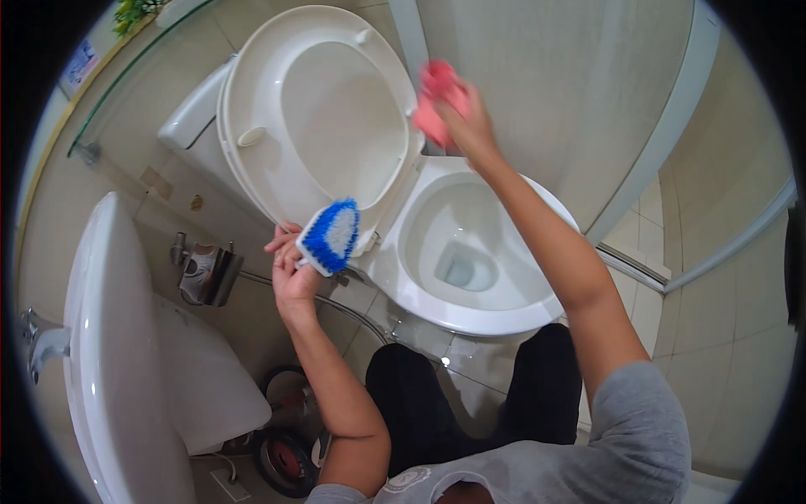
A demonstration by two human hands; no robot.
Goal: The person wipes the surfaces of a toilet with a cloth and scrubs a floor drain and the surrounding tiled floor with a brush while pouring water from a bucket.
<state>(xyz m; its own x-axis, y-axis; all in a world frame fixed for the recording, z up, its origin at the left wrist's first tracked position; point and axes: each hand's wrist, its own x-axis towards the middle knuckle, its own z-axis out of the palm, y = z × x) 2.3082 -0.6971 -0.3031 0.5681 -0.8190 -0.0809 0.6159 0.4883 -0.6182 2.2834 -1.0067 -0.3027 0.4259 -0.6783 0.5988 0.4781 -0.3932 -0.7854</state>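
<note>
My left hand [295, 270] grips a scrub brush [334, 237] with a white body and blue and white bristles. The bristles face up, beside the lower left part of the raised toilet seat [252, 181]. Some of my left fingers stick out past the brush, and its handle is mostly hidden. Smeared by motion, my right hand [472, 130] holds a pink-red cloth [435, 118] bunched in its fingers. The cloth is at the right edge of the raised seat; I cannot tell whether they touch. Below my right forearm lies the toilet bowl [470, 321], with water at its bottom.
A white washbasin [113, 336] with a metal tap [44, 340] stands at the left. Near it are a metal paper holder [210, 273] and a grey hose [353, 312]. The cistern [197, 109] sits behind the seat. A curved shower screen frame [651, 160] rises at the right.
</note>
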